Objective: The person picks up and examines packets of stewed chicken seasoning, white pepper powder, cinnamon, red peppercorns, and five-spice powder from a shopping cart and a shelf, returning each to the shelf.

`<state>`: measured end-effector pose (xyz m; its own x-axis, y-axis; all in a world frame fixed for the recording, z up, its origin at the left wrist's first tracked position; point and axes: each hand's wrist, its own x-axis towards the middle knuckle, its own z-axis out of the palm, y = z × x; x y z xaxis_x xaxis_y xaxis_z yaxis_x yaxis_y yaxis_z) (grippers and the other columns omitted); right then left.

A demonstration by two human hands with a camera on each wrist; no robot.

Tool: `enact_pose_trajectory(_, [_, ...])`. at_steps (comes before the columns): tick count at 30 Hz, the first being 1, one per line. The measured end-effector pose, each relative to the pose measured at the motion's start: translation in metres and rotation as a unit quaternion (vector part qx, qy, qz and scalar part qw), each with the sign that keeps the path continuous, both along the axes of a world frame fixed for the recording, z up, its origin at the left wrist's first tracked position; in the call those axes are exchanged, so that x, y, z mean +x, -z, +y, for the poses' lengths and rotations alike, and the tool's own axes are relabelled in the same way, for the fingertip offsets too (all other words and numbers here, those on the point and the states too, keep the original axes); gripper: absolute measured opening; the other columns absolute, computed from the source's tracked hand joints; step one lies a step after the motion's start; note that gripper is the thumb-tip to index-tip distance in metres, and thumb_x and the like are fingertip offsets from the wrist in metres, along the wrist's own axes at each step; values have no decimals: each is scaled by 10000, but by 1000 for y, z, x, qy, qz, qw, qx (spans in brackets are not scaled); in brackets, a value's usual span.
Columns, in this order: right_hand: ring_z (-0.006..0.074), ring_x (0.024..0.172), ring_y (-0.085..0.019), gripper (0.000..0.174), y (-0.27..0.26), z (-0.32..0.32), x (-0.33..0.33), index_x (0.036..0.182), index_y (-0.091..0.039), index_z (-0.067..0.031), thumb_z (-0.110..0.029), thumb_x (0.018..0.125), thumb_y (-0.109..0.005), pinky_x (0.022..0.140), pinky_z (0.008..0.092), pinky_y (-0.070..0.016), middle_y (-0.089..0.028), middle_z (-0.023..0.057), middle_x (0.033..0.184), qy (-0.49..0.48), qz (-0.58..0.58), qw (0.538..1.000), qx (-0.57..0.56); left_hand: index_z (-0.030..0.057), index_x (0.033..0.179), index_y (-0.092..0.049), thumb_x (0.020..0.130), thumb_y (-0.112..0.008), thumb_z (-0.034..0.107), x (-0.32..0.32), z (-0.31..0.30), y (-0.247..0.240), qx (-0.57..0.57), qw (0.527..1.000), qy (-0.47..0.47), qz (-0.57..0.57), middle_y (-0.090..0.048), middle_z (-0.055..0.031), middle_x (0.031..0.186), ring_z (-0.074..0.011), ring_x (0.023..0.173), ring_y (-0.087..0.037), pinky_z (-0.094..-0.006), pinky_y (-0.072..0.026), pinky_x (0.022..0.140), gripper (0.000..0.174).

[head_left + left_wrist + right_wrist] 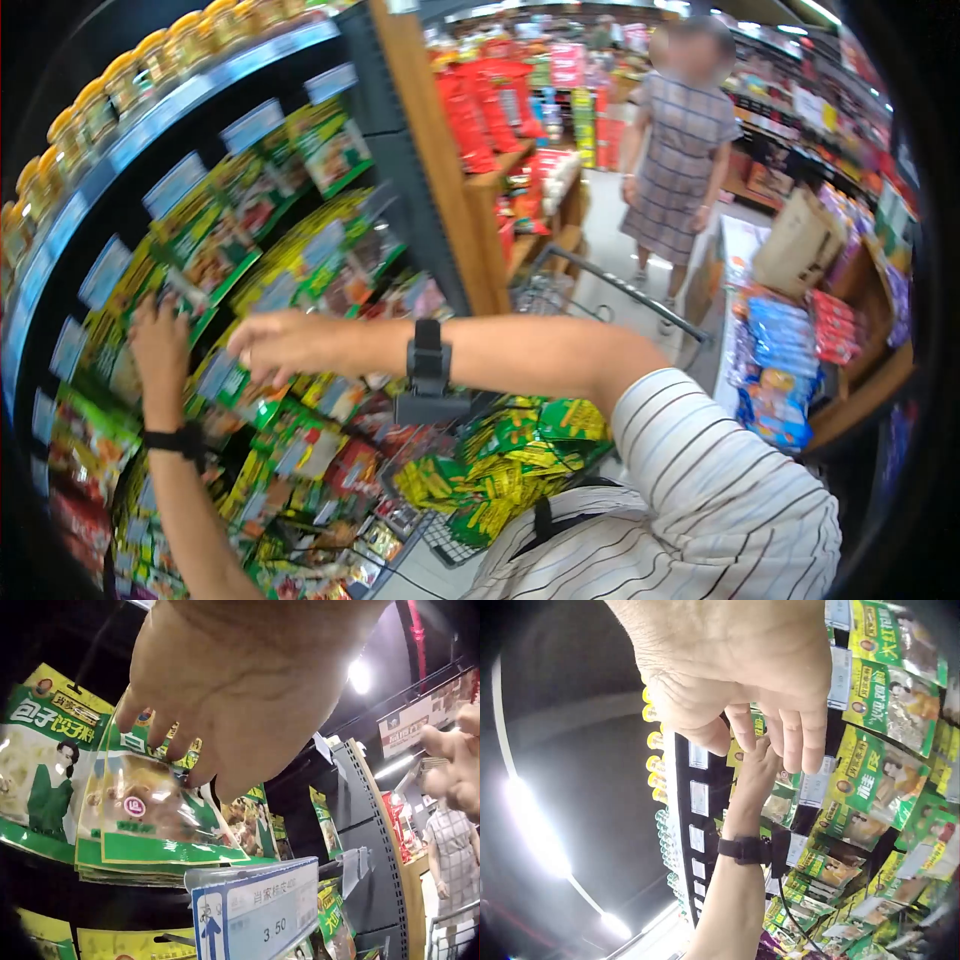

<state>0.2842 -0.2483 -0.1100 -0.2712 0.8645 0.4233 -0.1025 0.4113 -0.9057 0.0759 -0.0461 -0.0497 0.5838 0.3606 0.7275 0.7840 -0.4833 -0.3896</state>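
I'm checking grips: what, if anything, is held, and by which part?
The left hand has fingers over the top of a green-edged packet; whether they grip it cannot be told. The right hand holds nothing.

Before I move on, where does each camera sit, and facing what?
Head: on the head, facing forward and down at packets; left hand, right hand and striped shirt show.
Left wrist: worn there, facing packets and a price tag; left hand above, right fingers at right edge.
Right wrist: worn there, facing packets and a ceiling light; right hand and left arm show.
Shared: head and left wrist views both show a person in a checked dress.
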Motion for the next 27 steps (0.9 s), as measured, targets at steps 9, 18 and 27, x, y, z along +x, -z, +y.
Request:
enact_pose_trajectory(9, [217, 1108, -601, 498, 65, -98, 60, 1325, -487, -15, -363, 975, -552, 845, 331, -524, -553, 95, 1244, 86, 52, 991, -92, 58, 1375, -497, 1003, -483, 246, 4, 10, -2, -123, 992, -11, -40, -414, -203, 1479, -383, 1357, -391, -500, -328, 1079, 418])
enact_pose_trajectory(18, [170, 1045, -608, 450, 158, -256, 193, 1318, -507, -46, -319, 974, -606, 884, 323, -530, -601, 60, 1157, 379, 160, 898, -155, 18, 1468, -390, 967, -540, 87, 15, -174, 64, -236, 948, 211, 7, -309, -207, 1556, -380, 1472, -224, -490, -238, 1159, 528])
enact_pose_trajectory(27, [198, 999, -642, 380, 235, -449, 280, 1234, -550, -26, -244, 928, -607, 839, 360, -552, -613, 77, 1106, 664, 203, 686, -216, 31, 1469, -393, 1031, -472, 417, 12, -234, 315, -575, 774, 260, 58, -370, -224, 1517, -390, 1382, -367, -489, -327, 1113, 588])
